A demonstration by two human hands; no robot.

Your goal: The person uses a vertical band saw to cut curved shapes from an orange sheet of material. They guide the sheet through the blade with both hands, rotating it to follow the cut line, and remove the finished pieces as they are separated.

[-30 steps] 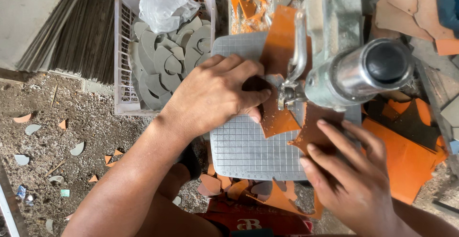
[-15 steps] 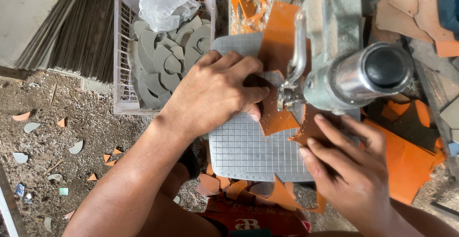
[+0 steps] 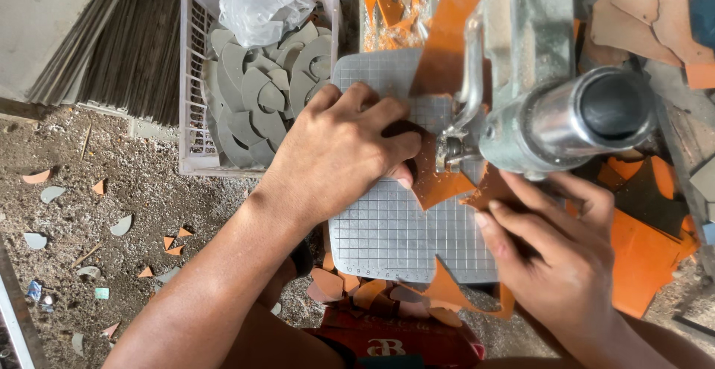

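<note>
An orange sheet piece [image 3: 439, 183] lies on the gridded grey surface [image 3: 395, 227], right under the metal cutting machine [image 3: 551, 108]. The left hand [image 3: 339, 153] presses down on it with curled fingers, closed over its left edge. The right hand [image 3: 558, 257] lies fingers-flat on the piece's right part, not clenched. Behind the left hand stands a white crate [image 3: 195, 116] of grey cut-outs [image 3: 257, 108]. Orange scraps [image 3: 167, 242] dot the floor.

My left hand [image 3: 339, 157] lay palm down, knuckles up, fingers curled and pressing, forearm reaching in from lower left; my right hand [image 3: 558, 253] spread flat, fingers extended toward upper left
</note>
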